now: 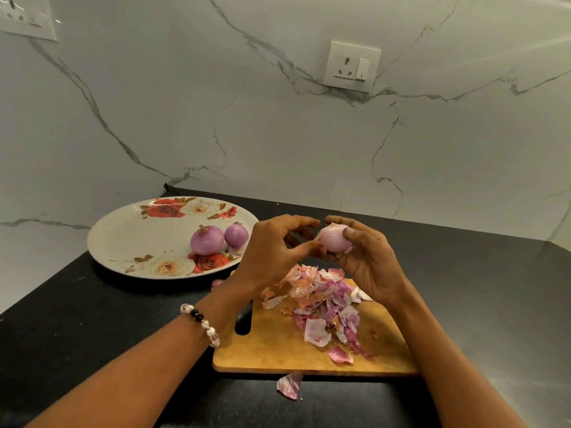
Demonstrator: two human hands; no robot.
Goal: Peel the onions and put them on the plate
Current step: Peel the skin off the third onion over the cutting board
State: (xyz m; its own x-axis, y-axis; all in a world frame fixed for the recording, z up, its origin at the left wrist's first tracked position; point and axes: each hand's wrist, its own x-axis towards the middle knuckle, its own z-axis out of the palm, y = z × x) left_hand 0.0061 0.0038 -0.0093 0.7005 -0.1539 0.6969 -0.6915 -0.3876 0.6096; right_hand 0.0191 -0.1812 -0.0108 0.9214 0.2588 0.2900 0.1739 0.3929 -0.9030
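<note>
My right hand [367,257] holds a pale pink peeled onion [333,239] above the far end of the wooden cutting board [278,344], thumb and fingers curled round it. My left hand [275,248] is at the onion's left side, its thumb tip touching the onion near the base and its fingers arched over. Two peeled purple onions [207,240] [236,235] sit on the floral plate [129,239] to the left. A heap of onion skins [321,304] lies on the board under my hands.
One loose skin [289,386] lies on the black counter [92,329] in front of the board, and a small bit [217,284] lies by the plate. A marble wall with a socket [352,67] stands behind.
</note>
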